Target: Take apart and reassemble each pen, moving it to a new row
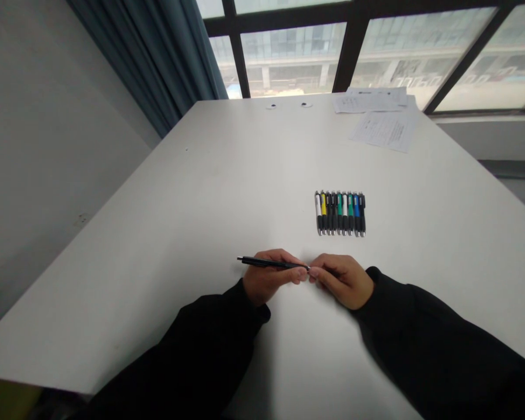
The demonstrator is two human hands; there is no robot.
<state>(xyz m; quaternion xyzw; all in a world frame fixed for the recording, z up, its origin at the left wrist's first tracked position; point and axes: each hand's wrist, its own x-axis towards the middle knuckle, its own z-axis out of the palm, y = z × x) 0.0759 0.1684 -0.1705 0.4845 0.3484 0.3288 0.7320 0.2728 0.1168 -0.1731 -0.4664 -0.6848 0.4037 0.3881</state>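
Observation:
A black pen (pixel 266 263) lies almost level across my left hand (pixel 273 275), which is closed on it. Its clicker end sticks out to the left, and its silver tip points right. With thumb and fingers pinched together, my right hand (pixel 341 279) grips the pen at that tip. Both hands are close together just above the near part of the table. Beyond my right hand lies a neat row of several pens (pixel 340 213), side by side, in white, yellow, black, green and blue, with dark grips toward me.
The white table (pixel 179 216) reaches to the window at the back. Printed papers (pixel 385 125) lie at its far right corner. Two small round caps (pixel 306 105) sit near the far edge. A blue curtain (pixel 157 52) hangs at the back left beside a wall.

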